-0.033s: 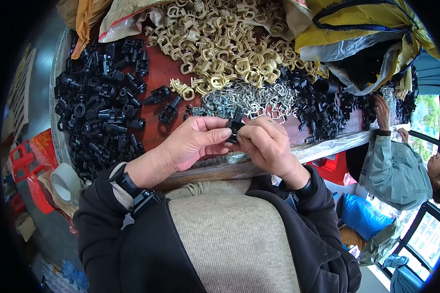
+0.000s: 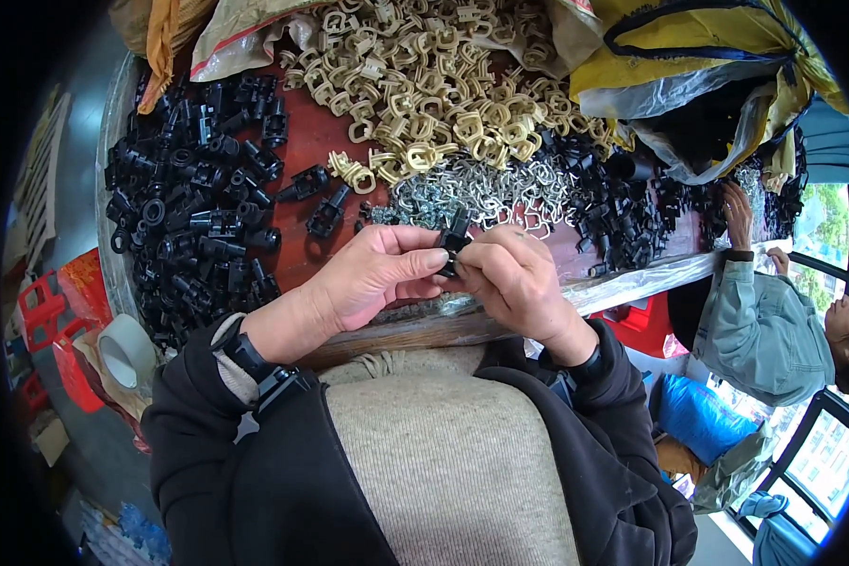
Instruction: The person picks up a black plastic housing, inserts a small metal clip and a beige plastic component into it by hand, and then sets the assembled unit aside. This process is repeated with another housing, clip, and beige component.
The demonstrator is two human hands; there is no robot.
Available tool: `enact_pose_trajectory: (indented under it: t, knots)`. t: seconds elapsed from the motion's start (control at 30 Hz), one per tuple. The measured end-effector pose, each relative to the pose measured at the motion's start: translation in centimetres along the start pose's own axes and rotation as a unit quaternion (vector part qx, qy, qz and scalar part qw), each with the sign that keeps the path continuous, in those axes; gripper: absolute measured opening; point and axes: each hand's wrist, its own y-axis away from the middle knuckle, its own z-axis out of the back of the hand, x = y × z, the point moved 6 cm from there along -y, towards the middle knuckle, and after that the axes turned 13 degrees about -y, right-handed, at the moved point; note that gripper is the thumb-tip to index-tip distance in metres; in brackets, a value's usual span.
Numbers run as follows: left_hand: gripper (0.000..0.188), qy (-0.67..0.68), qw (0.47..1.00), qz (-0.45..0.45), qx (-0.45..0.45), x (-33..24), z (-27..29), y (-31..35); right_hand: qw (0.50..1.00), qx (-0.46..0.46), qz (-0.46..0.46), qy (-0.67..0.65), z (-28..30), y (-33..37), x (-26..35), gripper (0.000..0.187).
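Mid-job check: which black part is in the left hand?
The black part held upright-tilted between the left hand's thumb and fingers, beside the right hand; loose black parts lie on the table.

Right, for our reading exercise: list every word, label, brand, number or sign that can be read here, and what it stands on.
No readable text.
Red wrapping at left: yellowish marks, too blurred to read.
Yellow bag: no legible lettering.
Black part in the left hand: no legible marking.

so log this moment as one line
left hand: pinching black plastic fitting | right hand: fingers curled at its near end | beyond: bent silver metal pieces, ring-shaped beige plastic parts | left: black fittings pile
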Motion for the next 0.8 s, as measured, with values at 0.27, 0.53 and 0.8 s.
enact_pose_trajectory:
  t: [0.27, 0.53, 0.8]
  knots:
    - [0.027, -0.050, 0.999, 0.010, -0.007, -0.2, 0.0, 0.4, 0.933, -0.031, -0.272, -0.234, -0.6, 1.5, -3.0, 0.025]
    - [0.036, -0.574, 0.735, -0.305, -0.194, -6.7, 1.4, 5.1, 0.918, -0.006, -0.283, -0.277, -1.3, 2.8, -3.2, 0.026]
    - [0.031, -0.745, 0.567, -0.268, -0.226, -7.1, 2.4, 5.9, 0.942, -0.026, -0.274, -0.194, -0.7, 3.3, -3.4, 0.023]
